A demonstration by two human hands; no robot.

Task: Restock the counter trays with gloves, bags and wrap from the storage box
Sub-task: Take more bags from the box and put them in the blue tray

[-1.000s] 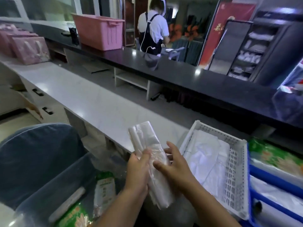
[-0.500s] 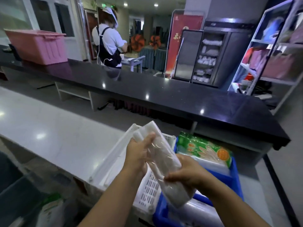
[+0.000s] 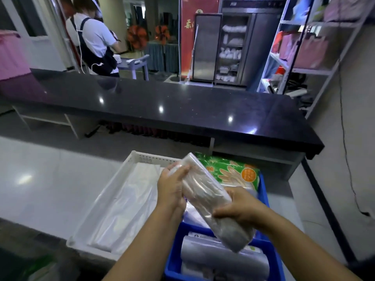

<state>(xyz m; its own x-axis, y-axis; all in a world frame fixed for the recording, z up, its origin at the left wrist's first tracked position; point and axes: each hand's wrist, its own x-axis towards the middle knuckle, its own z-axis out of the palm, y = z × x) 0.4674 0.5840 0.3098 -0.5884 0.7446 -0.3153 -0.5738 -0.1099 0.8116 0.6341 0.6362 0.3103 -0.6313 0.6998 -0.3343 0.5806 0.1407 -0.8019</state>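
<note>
At lower centre, the clear plastic-wrapped bag bundle (image 3: 205,191) has shifted off the white perforated tray (image 3: 142,157) to above the blue tray (image 3: 174,258); left hand (image 3: 170,189) and right hand (image 3: 241,209) grip it, overlapping the green glove packet (image 3: 229,171).

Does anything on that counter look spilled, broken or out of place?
Nothing stands out. The white tray holds flat plastic bags, the blue tray holds wrapped packs and a green glove pack. The clear pack slants only because the left hand and right hand hold it above the blue tray.

Left hand (image 3: 172,190), right hand (image 3: 242,212): both curled.
</note>
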